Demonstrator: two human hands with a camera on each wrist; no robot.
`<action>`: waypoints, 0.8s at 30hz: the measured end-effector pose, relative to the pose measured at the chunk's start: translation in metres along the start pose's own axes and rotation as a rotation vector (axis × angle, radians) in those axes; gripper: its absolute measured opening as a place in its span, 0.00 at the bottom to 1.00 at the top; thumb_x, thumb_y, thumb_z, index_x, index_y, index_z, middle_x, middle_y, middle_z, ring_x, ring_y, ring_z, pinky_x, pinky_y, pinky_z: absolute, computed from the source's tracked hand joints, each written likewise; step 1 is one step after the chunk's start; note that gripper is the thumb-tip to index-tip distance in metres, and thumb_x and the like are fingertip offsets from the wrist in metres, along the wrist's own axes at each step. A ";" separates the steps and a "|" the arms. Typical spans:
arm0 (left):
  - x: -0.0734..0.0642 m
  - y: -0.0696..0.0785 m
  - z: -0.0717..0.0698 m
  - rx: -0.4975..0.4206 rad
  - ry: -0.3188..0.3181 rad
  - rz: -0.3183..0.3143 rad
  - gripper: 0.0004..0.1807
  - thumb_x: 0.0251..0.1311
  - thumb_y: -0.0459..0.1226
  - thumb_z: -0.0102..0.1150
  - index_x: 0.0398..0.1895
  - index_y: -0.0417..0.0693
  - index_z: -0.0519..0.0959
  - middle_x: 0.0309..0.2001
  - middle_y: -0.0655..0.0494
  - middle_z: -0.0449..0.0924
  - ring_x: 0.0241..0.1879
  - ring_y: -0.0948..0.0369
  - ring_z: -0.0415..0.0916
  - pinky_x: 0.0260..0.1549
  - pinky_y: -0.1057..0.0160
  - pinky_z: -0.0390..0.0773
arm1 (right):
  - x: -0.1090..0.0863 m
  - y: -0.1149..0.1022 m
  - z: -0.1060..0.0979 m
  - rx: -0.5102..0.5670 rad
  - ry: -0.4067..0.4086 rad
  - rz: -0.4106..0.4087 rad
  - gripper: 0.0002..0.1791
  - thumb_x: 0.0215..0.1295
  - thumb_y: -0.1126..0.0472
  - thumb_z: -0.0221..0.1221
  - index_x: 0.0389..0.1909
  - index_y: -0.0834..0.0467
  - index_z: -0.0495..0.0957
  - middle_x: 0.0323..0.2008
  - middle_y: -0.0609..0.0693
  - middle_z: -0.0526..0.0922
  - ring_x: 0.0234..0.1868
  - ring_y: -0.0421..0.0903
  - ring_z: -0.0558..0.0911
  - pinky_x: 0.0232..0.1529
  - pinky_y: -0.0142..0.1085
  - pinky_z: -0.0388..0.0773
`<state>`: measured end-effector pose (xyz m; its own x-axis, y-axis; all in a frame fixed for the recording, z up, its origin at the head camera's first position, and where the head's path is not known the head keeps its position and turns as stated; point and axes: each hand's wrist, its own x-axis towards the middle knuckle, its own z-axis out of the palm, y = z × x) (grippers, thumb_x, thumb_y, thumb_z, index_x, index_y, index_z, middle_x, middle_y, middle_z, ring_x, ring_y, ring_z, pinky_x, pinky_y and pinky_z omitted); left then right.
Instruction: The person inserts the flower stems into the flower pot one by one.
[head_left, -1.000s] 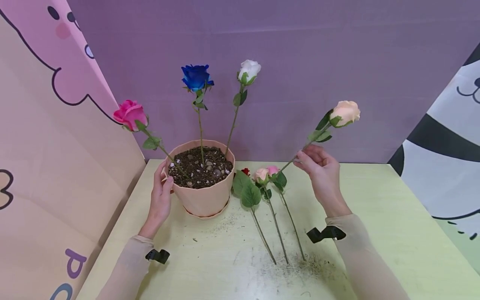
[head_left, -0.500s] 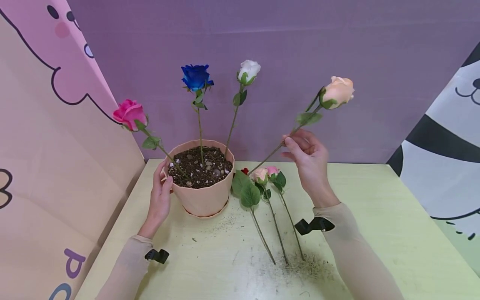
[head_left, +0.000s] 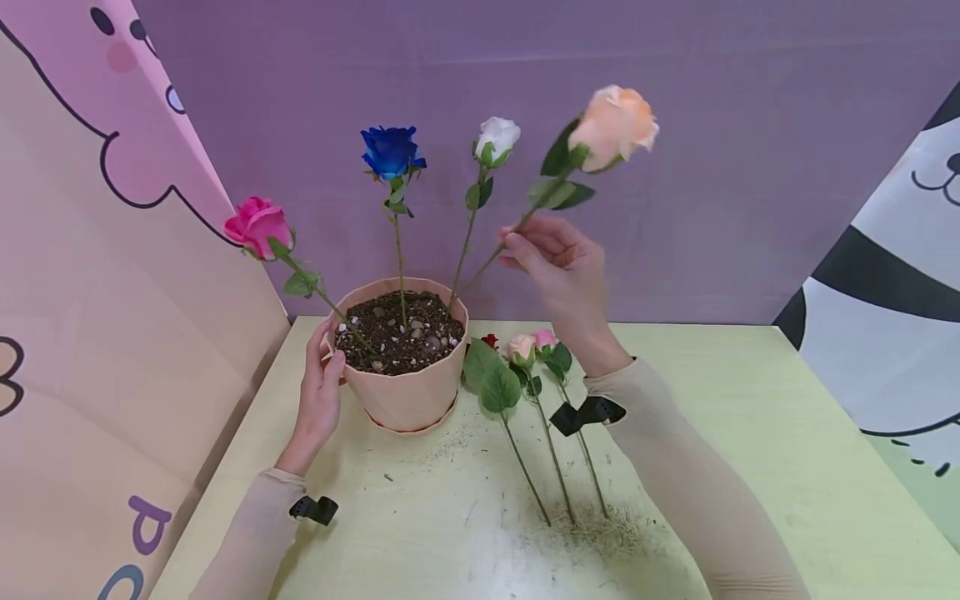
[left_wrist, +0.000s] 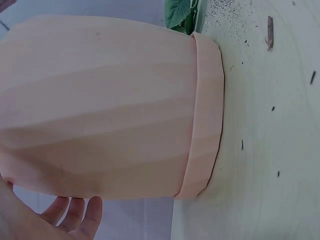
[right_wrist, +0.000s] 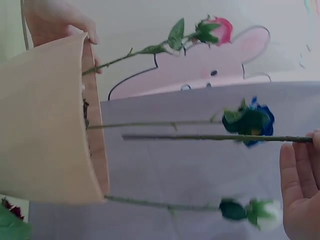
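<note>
My right hand (head_left: 566, 271) pinches the stem of a peach rose (head_left: 611, 129) and holds it in the air, right of the pot. In the right wrist view the bare end of this stem (right_wrist: 150, 137) points toward the soil and stands apart from the pot. My left hand (head_left: 321, 396) grips the left rim of the peach flower pot (head_left: 405, 400); the left wrist view shows its fingers (left_wrist: 92, 217) against the pot wall. In the dark soil (head_left: 390, 350) stand a hot pink rose (head_left: 258, 227), a blue rose (head_left: 392, 154) and a white rose (head_left: 497, 143).
Right of the pot, several roses lie on the table, among them a pale peach one (head_left: 521, 348), a pink one (head_left: 545, 338) and a red one (head_left: 490, 341). Loose crumbs (head_left: 611, 533) cover the table near their stem ends. A purple backdrop (head_left: 720, 208) rises behind.
My right hand has carried the peach rose leftward and up, so its stem end is now near the pot's right rim. The left hand and pot have stayed in place.
</note>
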<state>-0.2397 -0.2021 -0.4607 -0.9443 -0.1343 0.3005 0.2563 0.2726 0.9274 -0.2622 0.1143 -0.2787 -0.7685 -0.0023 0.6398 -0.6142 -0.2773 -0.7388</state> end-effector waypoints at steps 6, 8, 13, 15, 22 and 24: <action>0.000 0.001 0.000 -0.002 0.008 -0.003 0.31 0.86 0.44 0.36 0.87 0.60 0.48 0.77 0.34 0.60 0.64 0.40 0.74 0.56 0.62 0.74 | 0.014 0.000 0.041 -0.064 -0.106 -0.001 0.09 0.70 0.77 0.62 0.49 0.70 0.84 0.41 0.51 0.93 0.43 0.41 0.91 0.49 0.44 0.89; -0.001 0.001 0.001 -0.004 0.010 -0.001 0.31 0.86 0.43 0.36 0.87 0.60 0.49 0.76 0.34 0.61 0.64 0.41 0.74 0.55 0.65 0.74 | 0.016 0.001 0.054 -0.120 -0.139 -0.002 0.10 0.72 0.75 0.62 0.51 0.74 0.82 0.44 0.59 0.92 0.43 0.41 0.91 0.52 0.48 0.88; -0.003 0.000 0.004 0.003 0.008 -0.004 0.31 0.86 0.43 0.36 0.87 0.59 0.49 0.76 0.35 0.61 0.62 0.42 0.74 0.54 0.67 0.75 | 0.015 0.010 0.079 -0.214 -0.205 0.004 0.10 0.75 0.73 0.61 0.52 0.70 0.83 0.49 0.67 0.90 0.48 0.48 0.91 0.55 0.47 0.87; -0.003 -0.001 0.005 0.007 0.013 -0.004 0.31 0.86 0.43 0.36 0.87 0.60 0.49 0.76 0.35 0.62 0.62 0.43 0.75 0.53 0.68 0.75 | 0.013 0.016 0.087 -0.246 -0.225 -0.004 0.09 0.75 0.72 0.61 0.52 0.68 0.84 0.49 0.64 0.90 0.51 0.53 0.91 0.55 0.42 0.87; 0.000 0.001 0.003 0.018 0.016 0.014 0.31 0.86 0.44 0.35 0.87 0.61 0.49 0.77 0.35 0.62 0.62 0.43 0.75 0.52 0.70 0.74 | 0.012 0.045 0.102 -0.405 -0.262 -0.037 0.11 0.77 0.67 0.61 0.55 0.65 0.84 0.51 0.57 0.91 0.52 0.49 0.91 0.55 0.33 0.85; -0.001 0.001 0.002 0.019 0.021 0.007 0.31 0.86 0.43 0.35 0.87 0.61 0.49 0.76 0.35 0.63 0.62 0.44 0.76 0.51 0.70 0.75 | 0.011 0.052 0.106 -0.419 -0.276 -0.017 0.11 0.77 0.66 0.61 0.56 0.64 0.84 0.51 0.57 0.91 0.53 0.48 0.91 0.55 0.32 0.85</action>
<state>-0.2388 -0.1996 -0.4610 -0.9379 -0.1528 0.3116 0.2584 0.2916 0.9210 -0.2840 -0.0019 -0.2876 -0.7166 -0.2708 0.6428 -0.6888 0.1298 -0.7132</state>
